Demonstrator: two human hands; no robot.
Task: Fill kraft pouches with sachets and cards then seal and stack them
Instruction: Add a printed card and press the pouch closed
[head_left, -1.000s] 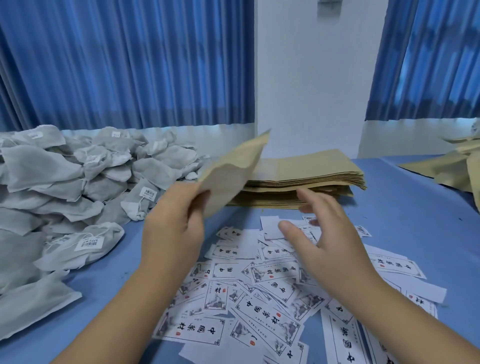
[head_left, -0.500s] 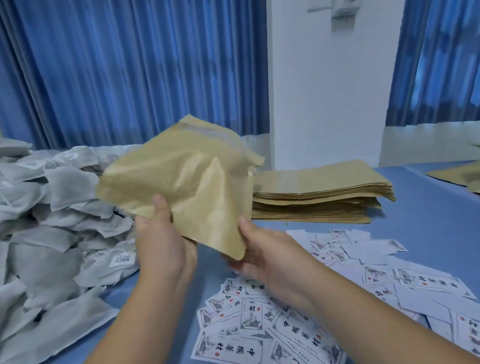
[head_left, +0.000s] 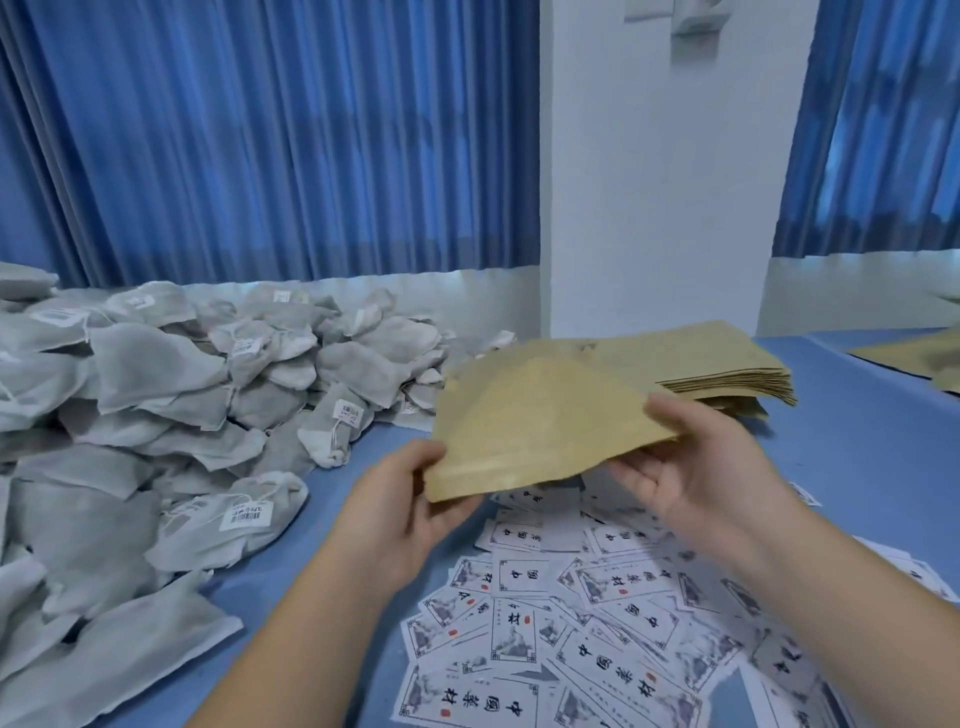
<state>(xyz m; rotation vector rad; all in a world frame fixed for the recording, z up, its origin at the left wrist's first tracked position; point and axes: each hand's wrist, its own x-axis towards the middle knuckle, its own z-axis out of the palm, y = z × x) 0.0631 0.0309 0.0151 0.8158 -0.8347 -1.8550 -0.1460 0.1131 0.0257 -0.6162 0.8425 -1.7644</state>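
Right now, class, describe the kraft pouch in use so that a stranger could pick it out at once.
On the blue table, grey sachets are heaped left and printed cards scattered near the front. Above the cards, before the stack of kraft pouches, is one pouch. It alone is off the table, bowed, held between the left hand and right hand.

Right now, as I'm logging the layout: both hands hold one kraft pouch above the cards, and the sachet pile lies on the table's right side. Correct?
Not quite: the head view shows the sachet pile on the left side of the table. The rest stands: left hand and right hand hold the kraft pouch above the cards.
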